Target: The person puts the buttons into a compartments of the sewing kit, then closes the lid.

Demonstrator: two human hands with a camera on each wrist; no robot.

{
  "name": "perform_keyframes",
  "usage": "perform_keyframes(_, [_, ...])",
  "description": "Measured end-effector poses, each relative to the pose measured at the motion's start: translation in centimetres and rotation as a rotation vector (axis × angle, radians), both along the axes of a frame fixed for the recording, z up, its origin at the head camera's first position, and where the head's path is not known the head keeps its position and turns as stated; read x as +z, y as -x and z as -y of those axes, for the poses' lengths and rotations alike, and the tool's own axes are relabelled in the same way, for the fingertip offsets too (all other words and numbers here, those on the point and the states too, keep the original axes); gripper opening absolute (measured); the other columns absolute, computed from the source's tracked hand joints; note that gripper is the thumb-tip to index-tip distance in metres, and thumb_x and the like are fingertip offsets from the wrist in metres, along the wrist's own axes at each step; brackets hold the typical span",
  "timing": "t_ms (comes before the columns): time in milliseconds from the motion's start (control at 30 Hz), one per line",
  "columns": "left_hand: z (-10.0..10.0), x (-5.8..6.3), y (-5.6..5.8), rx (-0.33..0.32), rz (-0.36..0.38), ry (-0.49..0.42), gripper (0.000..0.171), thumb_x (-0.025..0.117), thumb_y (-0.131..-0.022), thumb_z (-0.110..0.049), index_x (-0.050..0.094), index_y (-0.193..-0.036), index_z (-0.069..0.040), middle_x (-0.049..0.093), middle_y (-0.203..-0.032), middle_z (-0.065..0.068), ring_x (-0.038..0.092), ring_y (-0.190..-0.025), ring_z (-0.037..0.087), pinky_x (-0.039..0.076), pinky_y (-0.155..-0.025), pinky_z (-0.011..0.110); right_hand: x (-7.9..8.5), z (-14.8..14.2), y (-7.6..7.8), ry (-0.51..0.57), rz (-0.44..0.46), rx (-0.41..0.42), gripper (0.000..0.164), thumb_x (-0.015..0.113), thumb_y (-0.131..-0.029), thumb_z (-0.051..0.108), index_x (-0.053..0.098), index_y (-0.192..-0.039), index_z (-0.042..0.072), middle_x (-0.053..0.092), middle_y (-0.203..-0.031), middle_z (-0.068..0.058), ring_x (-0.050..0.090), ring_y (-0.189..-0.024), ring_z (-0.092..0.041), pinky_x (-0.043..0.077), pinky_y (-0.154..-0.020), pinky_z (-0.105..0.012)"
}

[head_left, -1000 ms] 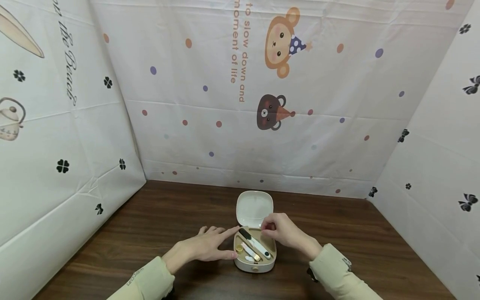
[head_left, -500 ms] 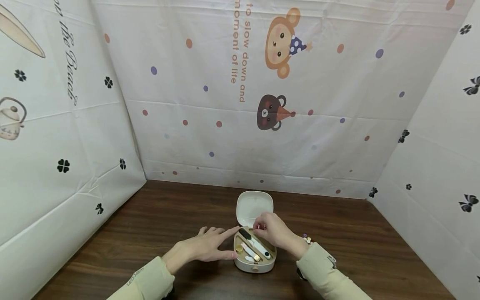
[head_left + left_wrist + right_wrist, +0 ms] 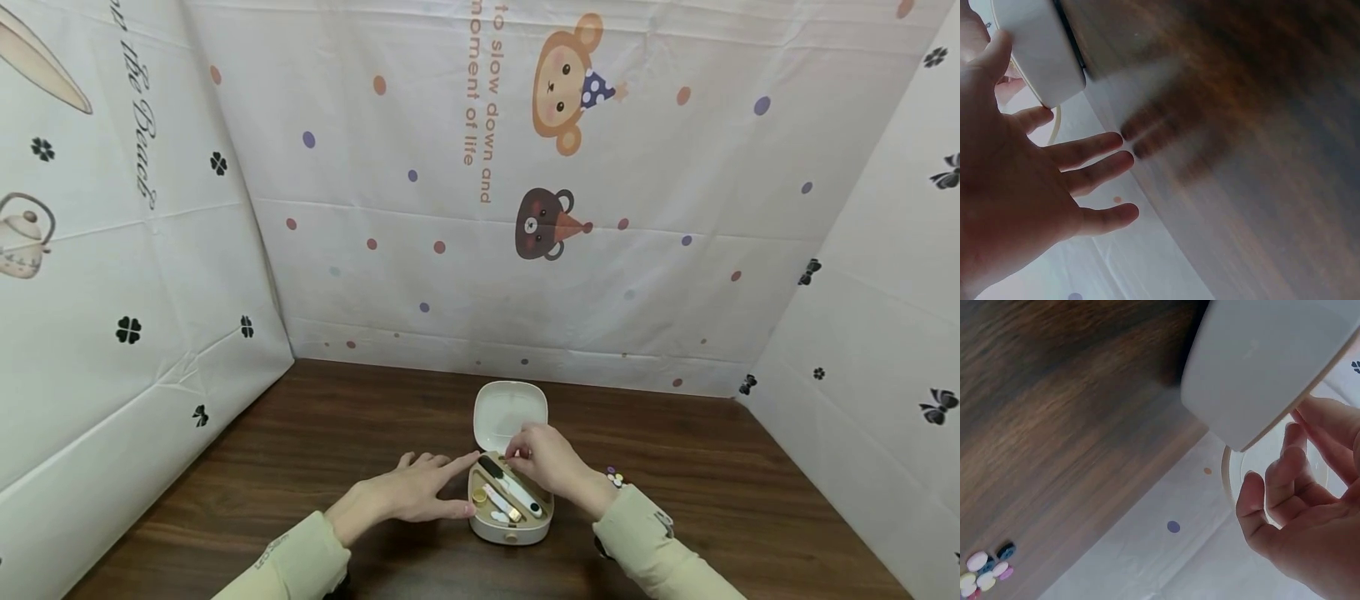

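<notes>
A small white sewing-kit-like box stands on the table with its lid raised at the back. Its tan tray bears a long white tool with a black end, a gold ring-like piece and a smaller white piece with a gold end. My left hand lies spread along the box's left side, its thumb and index finger touching the edge. Over the back right compartment, my right hand bends its fingers and reaches in with thumb and index. The rim hides those fingertips in the right wrist view.
Several coloured buttons lie in a small cluster on the dark wooden table, right of the box beside my right wrist. White printed cloth encloses the table at the back and both sides.
My right hand has shifted a little left and deeper over the tray, uncovering the buttons beside its wrist. The left hand and the box stay in place.
</notes>
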State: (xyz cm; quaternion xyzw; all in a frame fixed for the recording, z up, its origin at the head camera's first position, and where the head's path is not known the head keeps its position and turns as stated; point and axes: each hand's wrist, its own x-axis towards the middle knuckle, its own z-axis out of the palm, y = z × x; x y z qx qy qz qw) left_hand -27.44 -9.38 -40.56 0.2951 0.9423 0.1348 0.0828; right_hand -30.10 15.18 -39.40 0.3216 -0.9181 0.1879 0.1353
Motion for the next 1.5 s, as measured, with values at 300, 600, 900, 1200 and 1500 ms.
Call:
perform_keyframes(300, [0.1, 0.4, -0.1, -0.009, -0.003, -0.005, 0.080, 0.047, -0.086, -0.073, 0.026, -0.153, -0.032, 0.045, -0.146, 0.014, 0.039, -0.138, 0.033, 0.024, -0.109, 0.067, 0.0, -0.6, -0.5, -0.037, -0.006, 0.045, 0.008, 0.074, -0.081, 0.006, 0.079, -0.082, 0.012, 0.062, -0.072, 0.003, 0.045, -0.061, 0.000, 0.037, -0.054, -0.014])
perform_keyframes(600, [0.1, 0.0, 0.1, -0.017, -0.007, 0.008, 0.081, 0.045, -0.086, -0.074, 0.023, -0.153, -0.034, 0.044, -0.147, 0.013, 0.037, -0.138, 0.033, 0.023, -0.108, 0.067, 0.5, -1.5, -0.9, 0.008, 0.049, 0.026, 0.009, 0.071, -0.083, 0.006, 0.076, -0.089, 0.008, 0.056, -0.071, 0.004, 0.044, -0.061, -0.002, 0.037, -0.054, -0.016])
perform_keyframes(900, [0.0, 0.0, 0.2, -0.026, 0.005, 0.003, 0.082, 0.045, -0.086, -0.073, 0.022, -0.154, -0.032, 0.040, -0.150, 0.016, 0.035, -0.140, 0.037, 0.022, -0.109, 0.067, 1.2, -6.3, -1.5, 0.067, -0.014, -0.025, 0.002, 0.073, -0.082, 0.006, 0.073, -0.083, 0.008, 0.052, -0.068, 0.009, 0.047, -0.060, -0.003, 0.040, -0.055, -0.016])
perform_keyframes(1200, [0.0, 0.0, 0.3, -0.027, 0.008, 0.002, 0.082, 0.046, -0.087, -0.073, 0.023, -0.154, -0.032, 0.042, -0.149, 0.016, 0.036, -0.139, 0.037, 0.022, -0.109, 0.067, -0.6, -11.7, -2.6, -0.117, 0.036, -0.182, 0.012, 0.075, -0.079, 0.008, 0.069, -0.073, 0.017, 0.049, -0.069, 0.008, 0.040, -0.058, 0.002, 0.034, -0.051, -0.018])
perform_keyframes(1500, [-0.1, 0.0, 0.3, -0.019, 0.018, -0.004, 0.081, 0.046, -0.087, -0.072, 0.023, -0.154, -0.032, 0.041, -0.149, 0.016, 0.036, -0.139, 0.036, 0.022, -0.109, 0.068, -1.6, -13.2, -3.1, -0.130, 0.125, -0.250, 0.018, 0.077, -0.078, 0.011, 0.065, -0.069, 0.020, 0.053, -0.072, 0.007, 0.042, -0.059, 0.002, 0.035, -0.051, -0.020])
